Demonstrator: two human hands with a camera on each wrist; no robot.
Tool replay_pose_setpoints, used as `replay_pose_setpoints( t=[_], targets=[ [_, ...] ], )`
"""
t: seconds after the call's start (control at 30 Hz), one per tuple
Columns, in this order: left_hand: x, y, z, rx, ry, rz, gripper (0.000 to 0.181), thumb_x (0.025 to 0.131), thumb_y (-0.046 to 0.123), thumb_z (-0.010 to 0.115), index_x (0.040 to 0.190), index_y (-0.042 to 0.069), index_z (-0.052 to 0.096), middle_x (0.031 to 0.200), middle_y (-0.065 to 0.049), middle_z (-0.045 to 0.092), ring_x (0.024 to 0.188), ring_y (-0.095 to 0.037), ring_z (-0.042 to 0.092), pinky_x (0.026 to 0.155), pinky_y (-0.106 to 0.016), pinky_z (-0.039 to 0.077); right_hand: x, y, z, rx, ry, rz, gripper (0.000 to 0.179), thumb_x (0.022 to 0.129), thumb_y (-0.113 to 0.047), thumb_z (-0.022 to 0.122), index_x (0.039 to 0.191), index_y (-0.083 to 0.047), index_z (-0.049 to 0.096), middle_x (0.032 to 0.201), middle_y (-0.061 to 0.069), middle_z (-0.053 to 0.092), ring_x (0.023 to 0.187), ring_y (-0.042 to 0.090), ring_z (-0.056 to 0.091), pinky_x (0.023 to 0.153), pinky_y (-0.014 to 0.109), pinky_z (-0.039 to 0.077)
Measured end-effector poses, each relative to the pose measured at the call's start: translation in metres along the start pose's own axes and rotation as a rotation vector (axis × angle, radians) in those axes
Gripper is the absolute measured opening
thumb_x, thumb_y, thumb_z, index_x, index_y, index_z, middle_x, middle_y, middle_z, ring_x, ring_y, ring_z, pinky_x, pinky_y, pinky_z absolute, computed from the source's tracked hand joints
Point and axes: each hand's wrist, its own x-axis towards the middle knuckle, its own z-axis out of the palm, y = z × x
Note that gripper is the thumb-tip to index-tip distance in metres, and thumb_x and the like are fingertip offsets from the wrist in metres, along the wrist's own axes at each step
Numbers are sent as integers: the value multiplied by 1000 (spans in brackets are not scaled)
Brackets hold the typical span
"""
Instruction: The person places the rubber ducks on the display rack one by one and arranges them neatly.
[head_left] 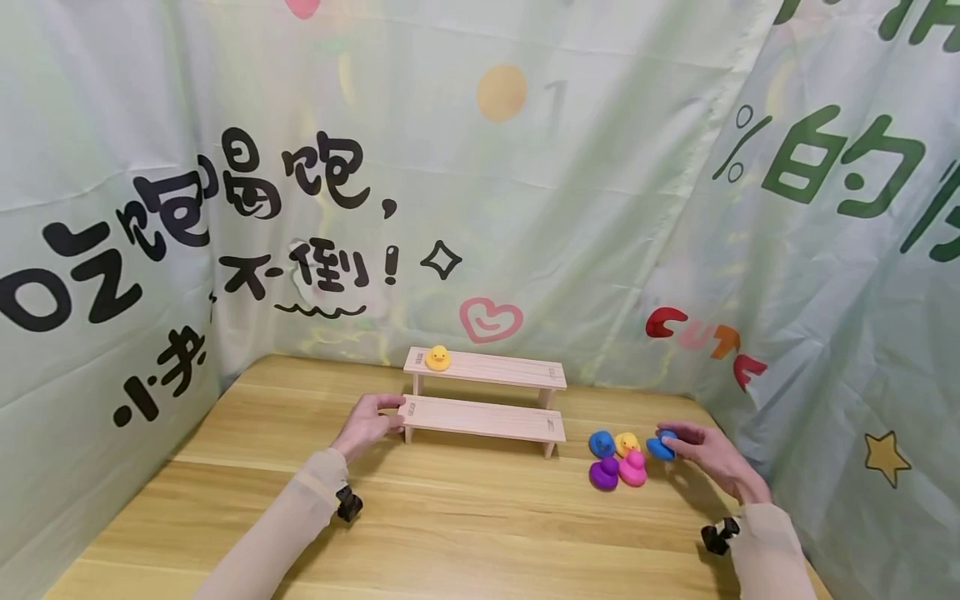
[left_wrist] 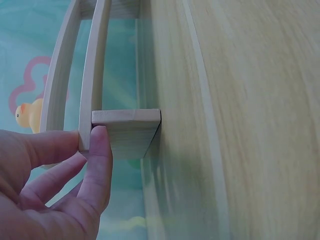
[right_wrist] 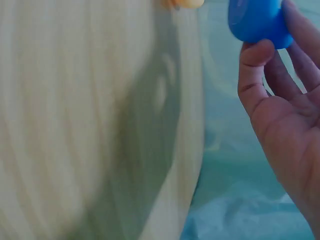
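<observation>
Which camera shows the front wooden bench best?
The head view: it shows the front wooden bench along its whole length, with the left hand at one end. The left wrist view catches it edge-on, cut off at the top, fingers pinching its near end. The right wrist view shows none of it.

Pale green cloth (head_left: 600, 158) hangs creased on the left, back and right, walling in a light wood-grain table (head_left: 450, 533), its far edge close to the drapes. Prints: big black characters (head_left: 326, 171) left and back, pink heart (head_left: 491, 322) low at back, yellow-orange dot (head_left: 502, 92) higher up, green characters (head_left: 806, 158) plus multicolored "CUTE" (head_left: 690, 333) and yellow star (head_left: 887, 458) on the right. Lighting soft, pale sheen and diffuse shadows on the tabletop.
</observation>
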Motion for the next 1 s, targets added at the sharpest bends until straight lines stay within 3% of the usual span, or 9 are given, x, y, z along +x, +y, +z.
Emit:
replay_pose_setpoints(
  t=[0.23, 0.4, 0.53, 0.7, 0.87, 1.0],
  targets=[
    [1, -2, 0, 15, 3, -12, 41, 89, -8, 59, 130, -9, 56, 132, -30, 55, 87, -19, 67, 81, -31, 61, 5, -16, 8, 45, 71, -123, 54, 96, -28, 63, 133, 10, 51, 112, -7, 69, 92, 1, 63, 80, 19, 54],
    [1, -2, 0, 16, 2, -11, 42, 88, -9, 59, 130, -9, 56, 132, -29, 56, 86, -19, 67, 80, -32, 61, 13, -29, 22, 148, 69, -164, 40, 96, -23, 63, 126, 4, 59, 101, -14, 69, 87, 7, 66, 78, 25, 59],
    [1, -2, -1, 9, -3, -1, 41, 88, -9, 59, 129, -10, 56, 131, -30, 56, 86, -18, 66, 80, -33, 61, 18, -44, 35, 221, 33, -163, 35, 96, -21, 63, 123, 1, 60, 101, -9, 68, 87, 14, 70, 82, 40, 62],
    [3, -3, -2, -29, -14, -10, 42, 88, -8, 59, 130, -9, 56, 128, -30, 58, 82, -15, 66, 81, -35, 61, 26, -63, 52, 248, -13, -165, 43, 96, -20, 63, 125, 11, 55, 102, 4, 67, 89, 31, 72, 86, 52, 58],
    [3, -2, -2, -46, -20, -13, 43, 87, -9, 59, 130, -10, 55, 125, -30, 59, 80, -15, 65, 80, -35, 61, 32, -76, 65, 259, -73, -179, 53, 95, -18, 64, 135, 11, 48, 123, 26, 60, 102, 30, 69, 95, 52, 53],
    [4, -3, -1, -50, -15, -18, 42, 87, -10, 60, 129, -10, 56, 124, -29, 59, 80, -15, 65, 79, -34, 61, 38, -82, 75, 264, -133, -217, 57, 97, -17, 62, 142, 10, 40, 135, 32, 52, 112, 27, 65, 97, 42, 54]
  ],
)
